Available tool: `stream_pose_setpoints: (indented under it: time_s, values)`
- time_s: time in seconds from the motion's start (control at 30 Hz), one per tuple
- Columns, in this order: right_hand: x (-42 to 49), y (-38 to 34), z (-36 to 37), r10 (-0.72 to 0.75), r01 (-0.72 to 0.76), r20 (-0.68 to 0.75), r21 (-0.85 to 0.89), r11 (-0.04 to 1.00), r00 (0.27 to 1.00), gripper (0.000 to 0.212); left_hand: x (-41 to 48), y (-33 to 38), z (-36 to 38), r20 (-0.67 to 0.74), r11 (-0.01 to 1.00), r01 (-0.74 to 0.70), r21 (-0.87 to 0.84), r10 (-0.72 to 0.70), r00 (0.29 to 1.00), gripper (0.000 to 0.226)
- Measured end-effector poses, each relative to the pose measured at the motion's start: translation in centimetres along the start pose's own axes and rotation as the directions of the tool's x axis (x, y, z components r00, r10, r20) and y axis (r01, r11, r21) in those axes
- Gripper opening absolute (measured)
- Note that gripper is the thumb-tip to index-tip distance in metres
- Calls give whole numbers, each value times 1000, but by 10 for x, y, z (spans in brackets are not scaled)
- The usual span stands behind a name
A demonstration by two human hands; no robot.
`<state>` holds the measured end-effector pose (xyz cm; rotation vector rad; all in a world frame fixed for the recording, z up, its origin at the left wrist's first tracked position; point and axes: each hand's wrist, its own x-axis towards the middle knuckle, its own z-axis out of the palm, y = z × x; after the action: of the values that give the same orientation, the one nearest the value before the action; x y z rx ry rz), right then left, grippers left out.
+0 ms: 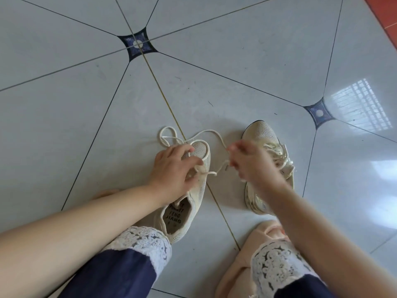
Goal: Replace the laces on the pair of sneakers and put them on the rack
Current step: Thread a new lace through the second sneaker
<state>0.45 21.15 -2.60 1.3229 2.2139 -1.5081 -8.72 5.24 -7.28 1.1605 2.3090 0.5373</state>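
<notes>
L hand (171, 168): sneaker (197, 196) — R hand (251, 166) prob. pinching lace (206, 131).

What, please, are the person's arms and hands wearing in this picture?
Both are bare: the left hand and left forearm show no sleeve, glove, watch or ring. The right hand and right forearm likewise, though blurred.

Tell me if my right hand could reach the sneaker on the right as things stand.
Probably yes: the right hand is just over that sneaker with nothing between them, though it seems to be pinching the lace.
</notes>
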Motion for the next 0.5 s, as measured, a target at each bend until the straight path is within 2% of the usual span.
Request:
stream_pose_setpoints:
  time_s: [0.1, 0.23, 0.3, 0.37, 0.43, 0.5]
  values:
    - [1, 21, 37, -51, 76, 109, -246, 966, 993, 8, 0, 0, 1, -10, 1000, -3, -8, 3, 1000, 34]
    - [-3, 31, 51, -41, 91, 160, -321, 943, 986, 20, 1, 1, 1, 6, 1000, -5, 3, 5, 1000, 42]
    - [-1, 30, 52, -53, 147, 205, -481, 864, 977, 24, 2, 0, 1, 7, 1000, -3, 14, 3, 1000, 45]
    - [-2, 28, 50, -93, 225, 254, -558, 798, 963, 33, 2, -1, 2, 10, 1000, -3, 16, 3, 1000, 49]
    - [-3, 24, 46, -178, 280, 234, -543, 791, 956, 37, 2, -2, 2, 19, 1000, 1, 10, -1, 1000, 55]
    - [-5, 15, 35, -260, 294, 138, -513, 807, 956, 36, 3, -3, 2, 29, 1000, 8, 15, -8, 1000, 63]
